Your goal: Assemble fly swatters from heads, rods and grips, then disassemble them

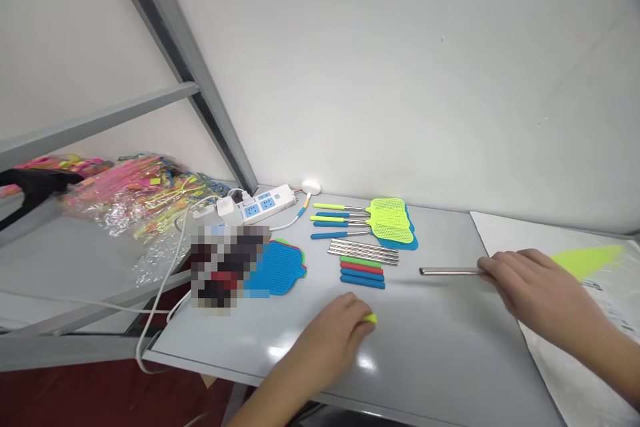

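Note:
My left hand point(341, 325) is closed around a yellow-green handle sleeve point(370, 318); only its end shows. My right hand point(533, 280) grips a metal rod point(450, 271), whose bare end points left toward the left hand, with a gap between. Beyond the right hand, in line with the rod, is a blurred yellow-green swatter head point(590, 260); the join is hidden. Between the hands and the wall lie loose blue, red and green handle sleeves point(363, 277), several metal rods point(363, 252), and fly swatters point(393, 220) with yellow-green and blue heads.
Blue swatter heads point(283, 267) are stacked at the left, beside a pixelated patch. A power strip point(267, 205) with white cables point(159, 307) sits near the wall. Plastic-wrapped colourful items point(150, 193) lie beyond the grey metal frame point(190, 73). A white sheet point(575, 353) covers the table's right side.

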`<state>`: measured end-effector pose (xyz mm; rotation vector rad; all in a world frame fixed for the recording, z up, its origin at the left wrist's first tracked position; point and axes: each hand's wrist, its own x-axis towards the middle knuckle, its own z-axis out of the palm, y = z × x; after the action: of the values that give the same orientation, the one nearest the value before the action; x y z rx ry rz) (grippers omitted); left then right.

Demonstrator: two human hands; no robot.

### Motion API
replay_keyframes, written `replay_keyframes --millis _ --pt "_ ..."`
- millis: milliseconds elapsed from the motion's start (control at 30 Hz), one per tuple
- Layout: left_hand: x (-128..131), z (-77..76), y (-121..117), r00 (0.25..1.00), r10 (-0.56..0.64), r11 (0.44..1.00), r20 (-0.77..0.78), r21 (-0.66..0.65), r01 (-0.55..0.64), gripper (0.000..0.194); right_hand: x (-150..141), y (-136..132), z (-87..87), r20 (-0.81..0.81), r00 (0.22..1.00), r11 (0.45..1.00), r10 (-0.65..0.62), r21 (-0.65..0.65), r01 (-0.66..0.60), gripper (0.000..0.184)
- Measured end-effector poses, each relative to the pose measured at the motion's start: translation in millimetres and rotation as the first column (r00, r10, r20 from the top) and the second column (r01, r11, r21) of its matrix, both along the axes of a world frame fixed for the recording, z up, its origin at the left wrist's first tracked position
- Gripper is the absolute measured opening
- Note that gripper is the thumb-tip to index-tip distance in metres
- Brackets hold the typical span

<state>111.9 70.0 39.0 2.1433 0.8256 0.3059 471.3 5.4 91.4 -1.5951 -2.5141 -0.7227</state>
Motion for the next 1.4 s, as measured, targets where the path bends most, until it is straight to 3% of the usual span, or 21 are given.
replay_keyframes --millis 33,100,167,233,333,467,700,1000,1100,1267,1400 --pt "11 -7.6 -3 0.999 -0.004 0.985 -0.033 0.171 0.01 0.014 -9 -2 -3.5 -0.003 1.0 1.0 0.004 -0.004 -0.004 0.013" --pt "29 -23.3 -8 0.996 0.057 0.887 -0.068 0.462 -0.019 0.008 -27 -6 -13.2 -0.015 1.0 0.999 -0.003 -0.038 0.003 0.016" --pt "38 -34.5 -8 0.991 0.108 0.797 -0.072 0.602 -0.043 0.011 -43 -8 -23.2 -0.046 0.999 0.998 -0.027 -0.064 0.024 0.019" --pt "38 -38.3 -5 0.987 0.149 0.751 -0.066 0.656 -0.07 0.019 -54 -10 -31.1 -0.085 0.995 0.997 -0.051 -0.067 0.046 0.02" --pt "29 -33.8 1 0.972 0.224 0.739 -0.071 0.662 -0.122 0.028 -63 -13 -38.6 -0.131 0.987 0.995 -0.089 -0.057 0.082 0.018" --pt "19 -26.9 10 0.946 0.316 0.729 -0.074 0.657 -0.192 0.017 -70 -17 -46.1 -0.186 0.971 0.987 -0.15 -0.087 0.136 0.021" --pt "25 -30.1 20 0.949 0.315 0.7 -0.002 0.676 -0.231 0.008 -78 -24 -51.1 -0.296 0.938 0.981 -0.179 -0.131 0.145 0.033" --pt "26 -38.5 16 0.935 0.344 0.7 0.084 0.641 -0.315 0.013 -83 -26 -58.2 -0.347 0.909 0.972 -0.231 -0.133 0.196 0.031" --pt "26 -38.0 12 0.934 0.336 0.672 0.126 0.662 -0.331 0.021 -88 -21 -56.3 -0.344 0.915 0.976 -0.21 -0.128 0.176 0.026" --pt "36 -26.0 5 0.922 0.323 0.555 0.213 0.746 -0.368 0.035 -106 -14 -47.7 -0.295 0.945 0.984 -0.14 -0.148 0.099 0.029" --pt "50 -13.5 -8 0.959 0.243 0.58 0.146 0.771 -0.264 0.035 -123 -12 -33.5 -0.333 0.942 0.982 -0.04 -0.189 -0.025 0.026"
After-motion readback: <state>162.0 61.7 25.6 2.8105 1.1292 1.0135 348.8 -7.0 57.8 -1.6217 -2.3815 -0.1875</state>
